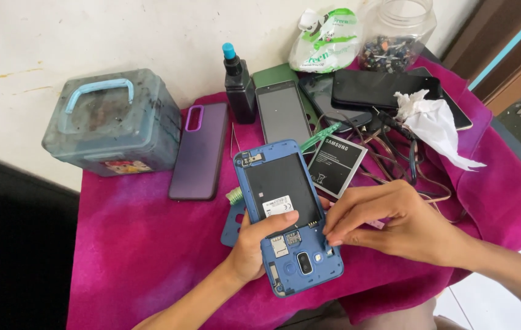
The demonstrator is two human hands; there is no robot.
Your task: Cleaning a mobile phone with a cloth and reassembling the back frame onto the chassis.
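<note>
Centrally, left hand (pixel 254 247) grips the opened blue phone (pixel 286 214) bearing a white label (pixel 277 206); right hand (pixel 389 223), fingers curled, pinches its edge; clear jar (pixel 398 33) holds small parts.

White label (pixel 277 206) on blue phone (pixel 286 214); green-white packet (pixel 325 40) behind.

— What's lying on the magenta cloth (pixel 138 244)?
— A grey lidded box (pixel 114 122), purple phone case (pixel 199 151), dark bottle (pixel 240 88) (blue cap), crumpled tissue (pixel 435 125).
— Behind?
— A clear jar (pixel 398 33).

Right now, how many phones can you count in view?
4, maybe more hidden: an opened blue phone held in the left hand, a grey-screened one above it, and two dark ones stacked beyond.
</note>
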